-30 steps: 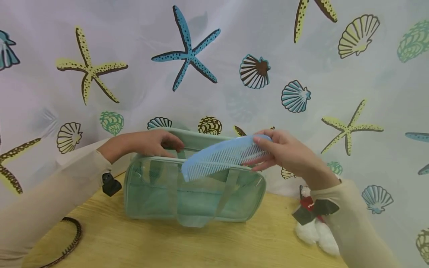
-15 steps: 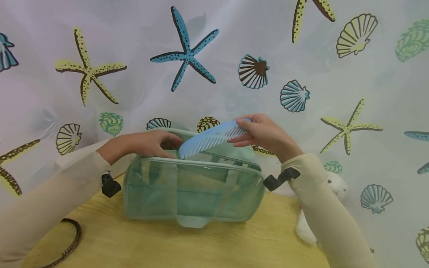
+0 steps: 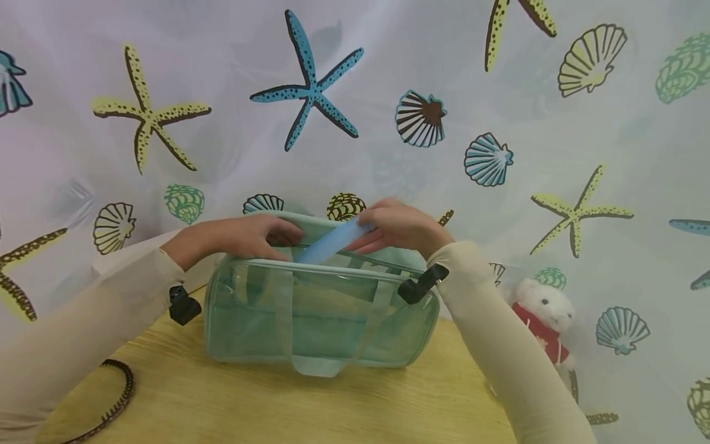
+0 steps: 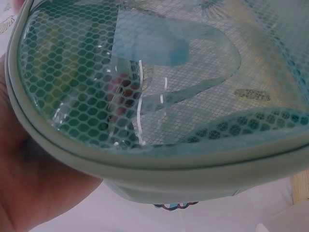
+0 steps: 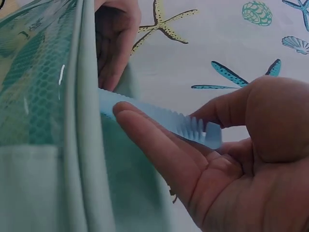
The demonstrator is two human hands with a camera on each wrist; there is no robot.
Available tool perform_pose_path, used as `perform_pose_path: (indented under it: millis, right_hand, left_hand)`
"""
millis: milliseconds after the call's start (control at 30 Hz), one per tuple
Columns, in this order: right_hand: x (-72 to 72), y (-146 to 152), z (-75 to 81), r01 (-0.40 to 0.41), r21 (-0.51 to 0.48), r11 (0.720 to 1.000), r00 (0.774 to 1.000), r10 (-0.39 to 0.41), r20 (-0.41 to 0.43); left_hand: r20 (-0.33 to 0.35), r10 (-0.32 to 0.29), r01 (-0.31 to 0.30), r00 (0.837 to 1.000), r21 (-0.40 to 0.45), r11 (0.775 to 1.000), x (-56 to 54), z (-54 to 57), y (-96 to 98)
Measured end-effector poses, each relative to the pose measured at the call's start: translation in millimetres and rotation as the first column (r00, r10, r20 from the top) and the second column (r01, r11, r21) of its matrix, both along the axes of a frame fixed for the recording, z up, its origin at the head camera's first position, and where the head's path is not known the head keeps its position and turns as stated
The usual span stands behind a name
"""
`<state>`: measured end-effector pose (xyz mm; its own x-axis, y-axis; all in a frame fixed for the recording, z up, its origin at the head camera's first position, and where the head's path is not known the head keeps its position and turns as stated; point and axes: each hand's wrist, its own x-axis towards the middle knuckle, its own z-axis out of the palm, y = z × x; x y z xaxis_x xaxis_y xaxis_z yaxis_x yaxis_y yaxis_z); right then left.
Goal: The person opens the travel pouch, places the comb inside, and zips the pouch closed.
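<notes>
A clear, pale green toiletry bag [image 3: 249, 336] with mesh and two strap handles stands unzipped on the table. My left hand [image 3: 244, 237] grips its left end at the mouth, thumb along the front rim and fingers over the opening. A light blue comb [image 3: 333, 242] is pinched at one end between the thumb and fingers of my right hand [image 3: 399, 225]. It slants down to the left, its far end behind the bag's front rim. In the right wrist view the comb [image 5: 154, 113] passes over that rim, teeth upward. Blue shows through the mesh in the left wrist view.
On the wooden table [image 3: 288, 410], a dark toothed headband [image 3: 124, 394] lies at the front left. A white plush toy [image 3: 546, 305] in a red top sits at the right, partly behind my right sleeve. A curtain [image 3: 388, 49] printed with starfish and shells hangs close behind the bag.
My right hand has moved left with the comb, rising and then dipping, and the comb's far end has gone down into the bag's mouth. The left hand and the bag have stayed put.
</notes>
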<state>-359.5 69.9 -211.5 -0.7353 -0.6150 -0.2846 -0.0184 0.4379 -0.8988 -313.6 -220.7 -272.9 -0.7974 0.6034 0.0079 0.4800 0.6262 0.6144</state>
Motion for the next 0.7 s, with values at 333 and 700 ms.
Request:
perform_pose_path:
  millis: [333, 700]
  right_hand:
    - [-6.7, -31.5, -25.2, 0.001, 0.014, 1.000, 0.991, -0.003, 0.132]
    - [-5.1, -47.0, -34.9, -0.061, 0.198, 0.978, 0.998, 0.056, 0.030]
  left_hand:
    - [0.031, 0.003, -0.003, 1.000, 0.004, 1.000, 0.3, -0.1, 0.5]
    - [0.007, 0.013, -0.012, 1.000, -0.017, 1.000, -2.0, -1.4, 1.5]
